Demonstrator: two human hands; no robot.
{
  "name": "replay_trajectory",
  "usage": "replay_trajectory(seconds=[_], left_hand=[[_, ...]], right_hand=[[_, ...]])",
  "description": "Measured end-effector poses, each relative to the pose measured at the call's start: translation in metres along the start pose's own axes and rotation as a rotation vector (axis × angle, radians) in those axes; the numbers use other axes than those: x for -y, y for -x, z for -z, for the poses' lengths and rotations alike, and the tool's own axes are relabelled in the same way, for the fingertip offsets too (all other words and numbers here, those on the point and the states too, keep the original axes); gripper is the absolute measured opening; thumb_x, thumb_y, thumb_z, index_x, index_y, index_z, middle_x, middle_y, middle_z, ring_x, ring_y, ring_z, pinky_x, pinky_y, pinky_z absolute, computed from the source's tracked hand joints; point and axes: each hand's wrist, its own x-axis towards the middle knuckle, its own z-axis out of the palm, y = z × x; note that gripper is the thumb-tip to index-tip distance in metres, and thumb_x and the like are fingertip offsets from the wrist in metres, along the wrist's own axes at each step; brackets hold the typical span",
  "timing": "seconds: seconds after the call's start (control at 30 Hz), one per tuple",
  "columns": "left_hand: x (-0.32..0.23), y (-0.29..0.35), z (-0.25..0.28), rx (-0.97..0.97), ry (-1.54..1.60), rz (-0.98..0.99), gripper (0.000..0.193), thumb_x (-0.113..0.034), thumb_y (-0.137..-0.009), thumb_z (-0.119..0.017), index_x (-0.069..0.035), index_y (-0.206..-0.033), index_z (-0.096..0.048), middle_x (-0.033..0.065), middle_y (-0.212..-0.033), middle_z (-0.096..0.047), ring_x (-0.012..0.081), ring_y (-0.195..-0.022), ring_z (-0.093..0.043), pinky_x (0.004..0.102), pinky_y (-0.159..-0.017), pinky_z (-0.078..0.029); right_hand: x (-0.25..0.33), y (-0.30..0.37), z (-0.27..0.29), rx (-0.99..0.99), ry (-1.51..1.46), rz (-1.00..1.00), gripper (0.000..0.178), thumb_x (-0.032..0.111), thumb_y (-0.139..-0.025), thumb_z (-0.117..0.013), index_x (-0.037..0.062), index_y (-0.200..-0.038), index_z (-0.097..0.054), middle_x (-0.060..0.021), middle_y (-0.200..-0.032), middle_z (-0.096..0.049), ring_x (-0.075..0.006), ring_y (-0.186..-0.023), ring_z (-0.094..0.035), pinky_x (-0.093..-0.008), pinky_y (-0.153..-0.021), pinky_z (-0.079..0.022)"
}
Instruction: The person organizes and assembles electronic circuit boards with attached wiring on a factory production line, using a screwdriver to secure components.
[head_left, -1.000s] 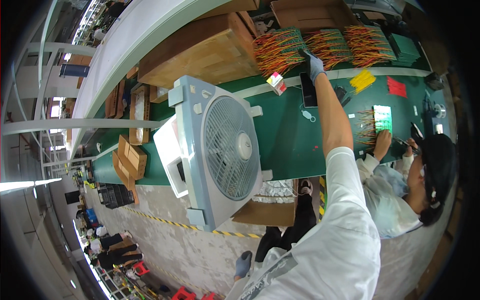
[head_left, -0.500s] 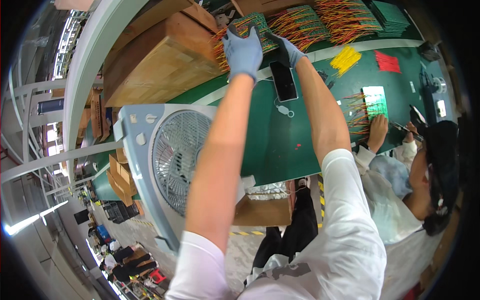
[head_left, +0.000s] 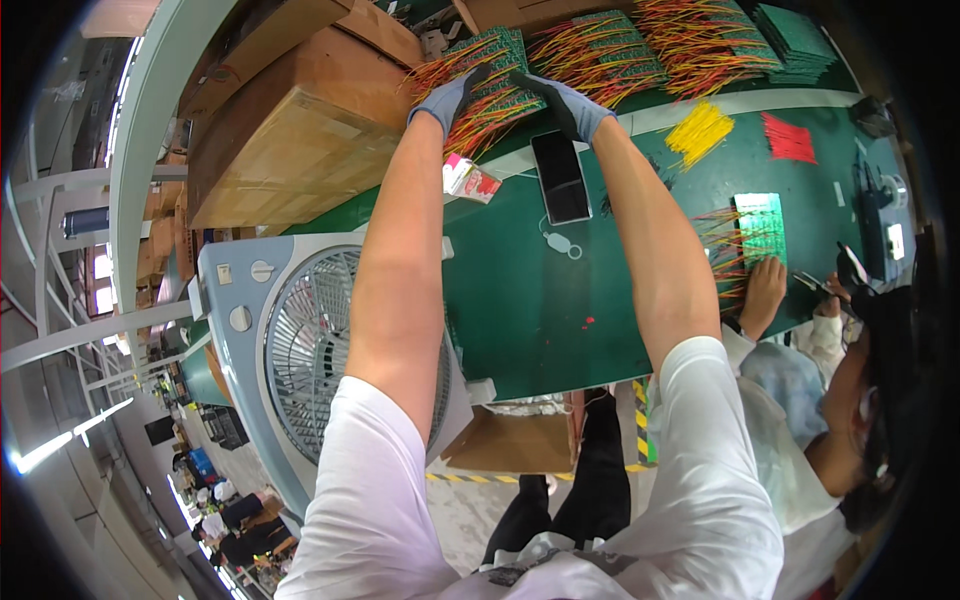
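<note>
Both your gloved hands reach to the far edge of the green table (head_left: 520,310): your left hand (head_left: 447,98) and right hand (head_left: 570,103) each grip one end of a stack of circuit boards (head_left: 497,85), keeping its loose orange wires together. A small pink-and-white packet (head_left: 470,180) lies beside a dark phone (head_left: 560,177); brown cardboard boxes (head_left: 290,130) stand left.

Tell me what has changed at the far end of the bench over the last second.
The left hand came up beside the right hand; both now grip the stack of wired circuit boards. The phone, yellow wires and fan stayed put.
</note>
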Motion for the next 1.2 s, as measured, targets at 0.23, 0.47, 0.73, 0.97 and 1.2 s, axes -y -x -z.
replay_trajectory(seconds=[0.23, 0.47, 0.73, 0.97, 1.2], left_hand=[[0.013, 0.030, 0.035, 0.092, -0.899, -0.714, 0.093, 0.019, -0.068, -0.063, -0.015, -0.150, -0.033, 0.0137, -0.144, -0.048, 0.0218, -0.124, -0.049, 0.0324, -0.105, -0.041], [0.025, 0.031, 0.035, 0.100, -0.539, -0.616, 0.072, 0.000, -0.082, -0.066, -0.012, -0.147, -0.038, 0.0157, -0.142, -0.049, 0.0244, -0.128, -0.048, 0.0333, -0.109, -0.037], [0.012, 0.036, 0.016, 0.092, -0.331, -0.538, 0.048, -0.018, -0.098, -0.052, -0.008, -0.144, -0.043, 0.0134, -0.139, -0.053, 0.0251, -0.125, -0.052, 0.0330, -0.105, -0.041], [-0.007, 0.032, 0.088, 0.169, 0.037, -0.367, 0.045, -0.032, -0.101, -0.048, -0.007, -0.138, -0.050, 0.0075, -0.127, -0.062, 0.0147, -0.112, -0.059, 0.0279, -0.097, -0.048], [-0.100, 0.089, 0.061, 0.074, 0.067, -0.232, 0.047, -0.038, -0.100, -0.050, -0.005, -0.133, -0.055, 0.0089, -0.124, -0.063, 0.0131, -0.109, -0.060, 0.0273, -0.095, -0.048]], right_hand=[[-0.031, -0.034, -0.025, -0.165, -0.791, -0.180, 0.065, 0.044, -0.095, -0.053, 0.0074, -0.147, -0.040, -0.0095, -0.148, -0.044, -0.0180, -0.132, -0.044, -0.0305, -0.111, -0.032], [-0.038, -0.053, -0.039, -0.236, -1.031, -0.440, 0.053, 0.047, -0.095, -0.057, 0.0079, -0.132, -0.056, -0.0059, -0.120, -0.066, -0.0179, -0.101, -0.065, -0.0369, -0.087, -0.054], [-0.048, -0.058, -0.032, -0.280, -1.081, -0.403, 0.044, 0.047, -0.093, -0.058, 0.0148, -0.123, -0.061, -0.0041, -0.103, -0.071, -0.0205, -0.085, -0.069, -0.0461, -0.077, -0.057], [0.020, -0.071, -0.070, -0.384, -1.540, -0.349, 0.038, 0.040, -0.097, -0.054, 0.0140, -0.123, -0.062, -0.0085, -0.113, -0.068, -0.0247, -0.101, -0.065, -0.0436, -0.090, -0.053], [0.076, -0.044, -0.019, -0.339, -1.412, -0.232, 0.037, 0.037, -0.096, -0.056, 0.0162, -0.127, -0.058, -0.0044, -0.116, -0.066, -0.0212, -0.104, -0.063, -0.0424, -0.088, -0.053]])
